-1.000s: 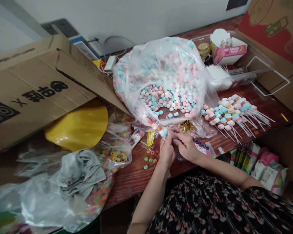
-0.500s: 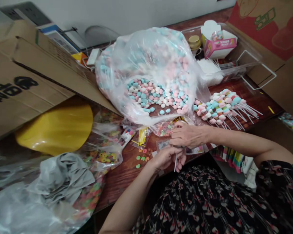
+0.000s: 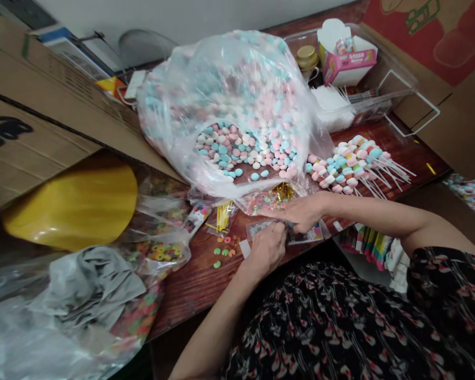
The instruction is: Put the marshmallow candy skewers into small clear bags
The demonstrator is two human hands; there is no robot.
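My left hand is closed low over the table's front edge, its fingertips beside my right hand. What it grips is hidden. My right hand reaches leftward with its fingers stretched out over a clear bag of small colourful ring candies, near gold shreds. A small clear packet lies under the hands. Behind them a big plastic bag of pink, blue and white marshmallows stands with its mouth towards me. To the right lies a pile of marshmallow sticks with white stems.
Several loose ring candies and a packet of yellow ties lie left of my hands. A clear bin stands at the back right. On the left are a cardboard box, a yellow sheet and a grey cloth.
The white stick that showed below my left hand is out of sight. That hand has turned palm down and moved slightly left, and my right fingers have straightened leftward. The view has shifted slightly.
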